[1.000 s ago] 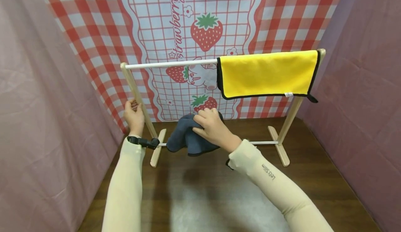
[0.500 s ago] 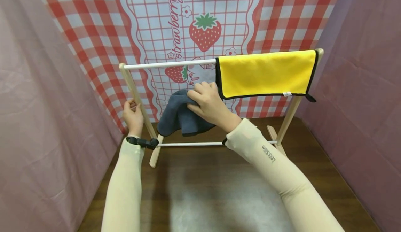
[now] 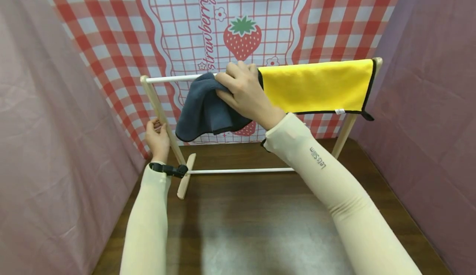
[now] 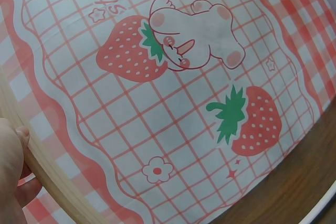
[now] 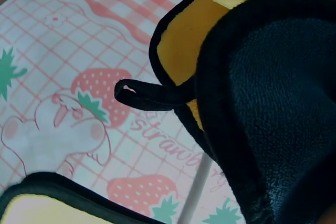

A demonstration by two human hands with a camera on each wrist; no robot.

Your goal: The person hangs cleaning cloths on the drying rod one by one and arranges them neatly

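Observation:
My right hand [image 3: 243,91] grips a bunched dark grey-blue towel [image 3: 198,110] at the top bar, left of the hung towel. Folds of it hang below my fingers on the left. In the right wrist view its dark pile [image 5: 283,82] fills the right side, with yellow cloth and a black hanging loop [image 5: 144,96] beside it. My left hand [image 3: 158,141] holds the left wooden post [image 3: 155,99] of the drying rack, thumb in front. In the left wrist view that post [image 4: 44,174] runs past my thumb. A yellow towel [image 3: 316,87] with black edging hangs over the bar's right half.
The white top bar [image 3: 171,79] shows bare near the left post. A lower white bar [image 3: 238,171] joins the rack's feet [image 3: 186,176] above a dark wooden tabletop [image 3: 230,221]. A strawberry-print cloth [image 3: 174,31] stands behind, with pink curtains [image 3: 55,143] on both sides.
My right hand has lifted the dark towel from near the lower bar up to the top bar, shifting slightly left. My left hand has stayed on the post; the yellow towel hangs as before.

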